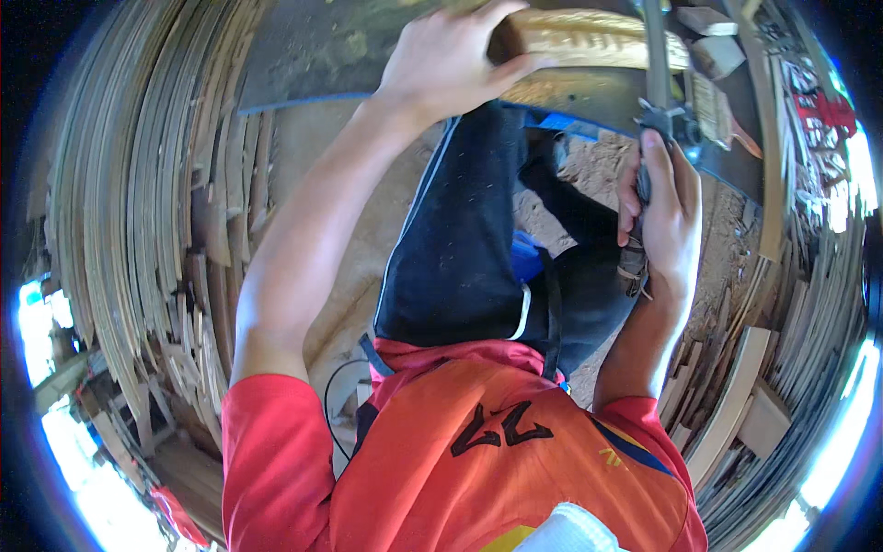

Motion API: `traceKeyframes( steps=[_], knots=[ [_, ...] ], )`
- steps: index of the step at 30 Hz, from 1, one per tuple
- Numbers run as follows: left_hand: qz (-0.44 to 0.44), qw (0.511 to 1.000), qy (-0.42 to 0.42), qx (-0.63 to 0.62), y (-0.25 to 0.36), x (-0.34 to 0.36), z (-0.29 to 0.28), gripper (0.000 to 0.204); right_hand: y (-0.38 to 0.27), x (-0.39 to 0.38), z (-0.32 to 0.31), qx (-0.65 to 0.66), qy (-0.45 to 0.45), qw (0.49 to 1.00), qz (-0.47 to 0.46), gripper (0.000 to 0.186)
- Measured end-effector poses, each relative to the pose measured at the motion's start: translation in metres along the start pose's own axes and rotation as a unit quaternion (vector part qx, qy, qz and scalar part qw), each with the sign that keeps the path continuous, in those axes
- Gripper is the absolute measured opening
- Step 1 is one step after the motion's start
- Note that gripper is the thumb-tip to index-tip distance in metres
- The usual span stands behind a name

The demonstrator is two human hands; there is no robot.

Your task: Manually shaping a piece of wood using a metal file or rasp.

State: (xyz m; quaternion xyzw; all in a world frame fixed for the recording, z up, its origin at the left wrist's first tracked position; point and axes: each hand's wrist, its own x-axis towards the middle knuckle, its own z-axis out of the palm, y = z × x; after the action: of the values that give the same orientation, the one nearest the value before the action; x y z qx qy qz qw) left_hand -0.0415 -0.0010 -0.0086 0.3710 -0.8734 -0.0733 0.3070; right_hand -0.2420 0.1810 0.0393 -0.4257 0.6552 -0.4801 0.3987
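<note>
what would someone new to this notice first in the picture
The bright orange-and-red shirt fills the lower middle of the view. At the top, the left hand grips the left end of a golden-brown wooden piece, while the right hand holds a tool with a long grey bar that crosses the view of its right part. Long wooden strips crowd the left side.
</note>
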Motion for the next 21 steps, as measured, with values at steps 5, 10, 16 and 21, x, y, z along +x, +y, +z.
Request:
traceKeyframes(
  steps=[5,10,16,21],
  knots=[
    [0.013,0.999,0.001,-0.039,0.003,0.002,-0.002,0.068,0.007,-0.05,-0.052,-0.031,0.061,0.998,0.015,0.038],
    [0.017,1.0,0.013,-0.02,0.002,0.003,-0.004,0.071,0.032,-0.108,-0.074,-0.028,0.057,0.996,0.065,0.025],
    [-0.005,1.0,0.026,0.0,0.001,0.003,-0.007,0.076,0.04,-0.131,-0.101,-0.004,0.046,0.996,0.079,0.02],
    [-0.022,0.996,0.059,-0.068,0.008,0.003,-0.007,0.069,0.022,-0.125,-0.116,-0.014,0.049,0.997,0.066,0.019]
  ],
)
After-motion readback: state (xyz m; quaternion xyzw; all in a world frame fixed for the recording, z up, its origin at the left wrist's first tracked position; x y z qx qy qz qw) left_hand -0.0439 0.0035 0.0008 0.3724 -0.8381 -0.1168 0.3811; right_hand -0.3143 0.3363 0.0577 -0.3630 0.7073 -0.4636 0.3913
